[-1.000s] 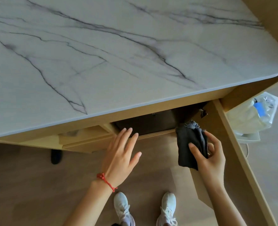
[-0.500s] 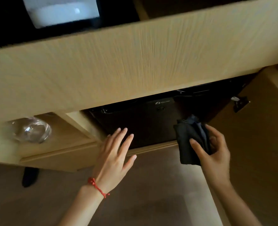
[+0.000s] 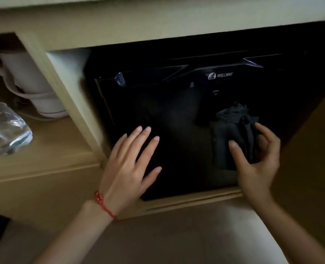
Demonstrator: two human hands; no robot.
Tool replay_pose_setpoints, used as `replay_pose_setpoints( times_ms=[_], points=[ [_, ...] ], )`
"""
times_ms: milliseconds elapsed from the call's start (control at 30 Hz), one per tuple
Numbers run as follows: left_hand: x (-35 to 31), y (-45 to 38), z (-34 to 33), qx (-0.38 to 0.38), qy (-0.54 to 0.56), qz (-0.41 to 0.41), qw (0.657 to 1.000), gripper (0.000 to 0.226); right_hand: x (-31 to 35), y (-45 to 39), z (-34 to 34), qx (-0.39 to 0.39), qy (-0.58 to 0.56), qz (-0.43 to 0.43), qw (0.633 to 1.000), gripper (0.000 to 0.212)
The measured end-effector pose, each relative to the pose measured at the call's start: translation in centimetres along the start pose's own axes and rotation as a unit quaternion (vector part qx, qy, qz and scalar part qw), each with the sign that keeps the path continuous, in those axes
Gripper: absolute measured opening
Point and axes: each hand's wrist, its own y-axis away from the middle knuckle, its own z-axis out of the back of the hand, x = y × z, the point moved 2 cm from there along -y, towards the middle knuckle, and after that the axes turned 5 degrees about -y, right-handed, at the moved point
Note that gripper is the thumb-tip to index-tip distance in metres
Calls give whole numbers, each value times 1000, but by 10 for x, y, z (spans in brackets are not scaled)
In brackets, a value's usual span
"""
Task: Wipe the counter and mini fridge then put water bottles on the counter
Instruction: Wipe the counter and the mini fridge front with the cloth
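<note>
A black mini fridge (image 3: pixel 177 103) with a WELLWAY logo sits in a wooden cabinet recess under the counter. My right hand (image 3: pixel 257 161) grips a dark grey cloth (image 3: pixel 232 134), held against the lower right of the fridge door. My left hand (image 3: pixel 127 168), a red string on its wrist, is open with fingers spread over the fridge door's lower left. A clear plastic water bottle (image 3: pixel 5 128) lies on the shelf at the left. The counter top is out of view.
A white kettle (image 3: pixel 32 86) with its cord stands at the back of the left shelf. A wooden divider (image 3: pixel 70 103) separates that shelf from the fridge bay. An open cabinet door (image 3: pixel 310 159) is at the right. Wooden floor lies below.
The view has dropped from the marble counter top to the cabinet below, now close to the fridge. Both hands have moved up to the fridge door, the right still holding the cloth.
</note>
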Motion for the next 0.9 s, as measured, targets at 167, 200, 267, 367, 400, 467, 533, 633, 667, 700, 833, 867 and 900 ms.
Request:
replay_pose_setpoints(
  times_ms=[167,200,267,367,400,467,533,633,667,700,833,867,900],
  points=[
    [11,13,2,-50,-61,21,997,49,-5,0,-24,-34,-43,19,998,50],
    [14,15,3,-57,-64,31,996,48,-5,0,-28,-44,-48,19,998,50],
    [18,18,1,-67,-77,45,994,48,-6,1,-37,-61,-56,31,996,51],
    [23,24,-9,-72,-101,48,991,49,-9,3,-51,-84,-56,59,993,51],
    [24,24,-12,-78,-106,47,990,50,-10,3,-55,-93,-57,66,992,52],
    [26,25,-16,-98,-115,46,987,50,-14,3,-61,-108,-62,79,989,53],
    [29,26,-17,-121,-125,45,984,50,-15,4,-63,-120,-68,91,986,52],
    [37,29,-18,-142,-133,53,980,50,-17,6,-67,-127,-53,102,985,50],
    [40,30,-19,-147,-138,57,978,50,-17,7,-68,-125,-51,99,986,52],
    [43,31,-21,-151,-146,60,976,50,-17,7,-68,-122,-50,94,987,53],
    [51,33,-30,-166,-190,58,966,51,-14,8,-76,-117,-45,87,988,52],
    [51,33,-32,-173,-196,60,963,52,-12,10,-81,-112,-41,91,989,52],
    [51,34,-33,-181,-196,64,961,52,-10,11,-86,-107,-35,97,989,53]
  ],
)
